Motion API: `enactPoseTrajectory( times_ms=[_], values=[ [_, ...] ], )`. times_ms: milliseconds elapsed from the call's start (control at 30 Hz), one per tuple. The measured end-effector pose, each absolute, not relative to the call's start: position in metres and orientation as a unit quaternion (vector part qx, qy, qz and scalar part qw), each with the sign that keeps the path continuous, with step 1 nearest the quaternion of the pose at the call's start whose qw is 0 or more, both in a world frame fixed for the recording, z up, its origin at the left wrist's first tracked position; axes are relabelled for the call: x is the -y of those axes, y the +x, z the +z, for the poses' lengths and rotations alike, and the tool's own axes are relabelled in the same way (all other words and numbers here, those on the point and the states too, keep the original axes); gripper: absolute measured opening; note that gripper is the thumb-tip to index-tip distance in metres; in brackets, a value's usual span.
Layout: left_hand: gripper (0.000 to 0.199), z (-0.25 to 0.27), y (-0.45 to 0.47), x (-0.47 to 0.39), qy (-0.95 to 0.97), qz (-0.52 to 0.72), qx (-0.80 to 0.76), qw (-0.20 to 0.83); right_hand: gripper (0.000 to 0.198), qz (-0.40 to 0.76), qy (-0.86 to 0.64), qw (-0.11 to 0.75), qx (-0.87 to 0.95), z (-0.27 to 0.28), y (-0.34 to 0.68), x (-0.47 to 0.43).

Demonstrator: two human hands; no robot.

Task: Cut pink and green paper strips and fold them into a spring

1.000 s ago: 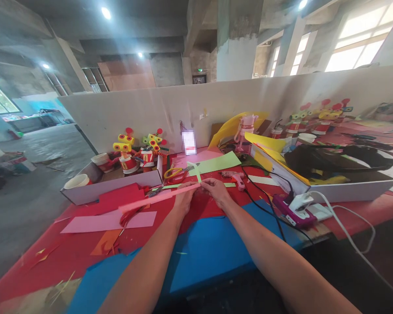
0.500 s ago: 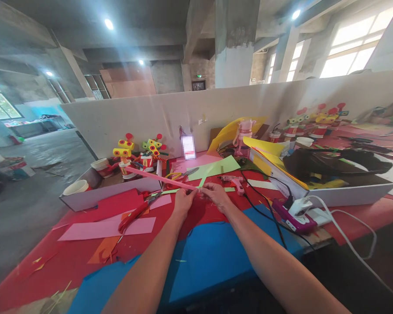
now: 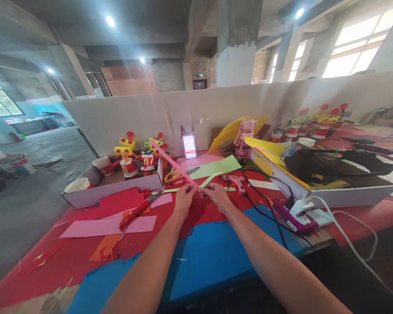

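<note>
Head view: left hand [image 3: 184,199] beside right hand [image 3: 217,194], both pinching strips [image 3: 173,162].

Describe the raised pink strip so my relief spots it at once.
On the red-covered table, find the low white box with toy figures at the back left. Crossing the right figure in view, a long pink strip slants down rightward into the left hand's grip. The wider pink sheet at front left lies flat; this strip is narrow and raised.
</note>
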State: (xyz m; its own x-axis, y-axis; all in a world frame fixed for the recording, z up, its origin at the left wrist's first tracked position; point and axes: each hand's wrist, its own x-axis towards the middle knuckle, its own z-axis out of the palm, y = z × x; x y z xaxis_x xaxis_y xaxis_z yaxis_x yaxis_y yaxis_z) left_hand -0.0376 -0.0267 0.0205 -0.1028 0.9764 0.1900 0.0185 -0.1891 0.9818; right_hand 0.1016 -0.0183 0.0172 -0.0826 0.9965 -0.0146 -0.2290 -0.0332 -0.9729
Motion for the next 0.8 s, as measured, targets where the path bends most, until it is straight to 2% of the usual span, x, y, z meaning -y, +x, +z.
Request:
enactPoseTrajectory(
  times_ms=[200,467,633,800],
  values=[
    [0.035,0.020,-0.035,0.028,0.515,0.569,-0.447,0.459,0.034,0.592,-0.392,0.572,0.411,0.016,0.099,0.018],
    [0.031,0.021,-0.037,0.027,0.545,0.553,-0.472,0.418,0.032,0.605,-0.406,0.538,0.424,0.011,0.098,0.015],
    [0.032,0.024,-0.034,0.028,0.528,0.566,-0.453,0.444,0.032,0.571,-0.412,0.567,0.427,0.008,0.098,0.011],
    [0.031,0.024,-0.033,0.030,0.513,0.572,-0.469,0.436,0.029,0.594,-0.373,0.531,0.475,0.005,0.100,0.009]
  ],
)
